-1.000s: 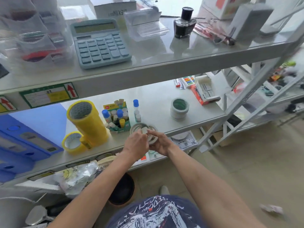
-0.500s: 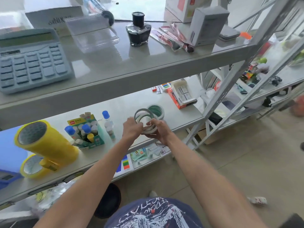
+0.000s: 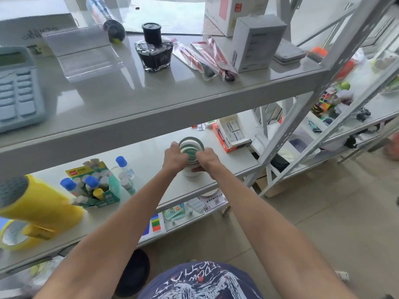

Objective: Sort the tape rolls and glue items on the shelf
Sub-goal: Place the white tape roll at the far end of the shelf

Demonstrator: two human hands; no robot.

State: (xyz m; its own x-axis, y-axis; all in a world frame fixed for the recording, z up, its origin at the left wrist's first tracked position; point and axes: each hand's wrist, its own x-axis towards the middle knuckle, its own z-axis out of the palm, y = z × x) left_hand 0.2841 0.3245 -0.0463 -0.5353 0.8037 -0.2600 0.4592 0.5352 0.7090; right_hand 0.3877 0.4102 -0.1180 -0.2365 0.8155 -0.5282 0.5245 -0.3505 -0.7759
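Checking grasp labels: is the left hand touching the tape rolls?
Touching. Head view shows the left hand gripping the side of the tape rolls, no gap.

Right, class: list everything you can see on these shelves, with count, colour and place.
calculator: 1, pale blue, top shelf left
ink bottle: 1, black, top shelf middle
grey box: 1, grey, top shelf right
yellow tape: 1 tall stack plus 1 roll, yellow, lower shelf left
glue box: 1, green, right of yellow tape
glue bottle: 1, blue cap, right of glue box
tape stack: 1, white and green, lower shelf middle
orange box: 1, orange, lower shelf right
left hand: 1, grips tape stack
right hand: 1, grips tape stack
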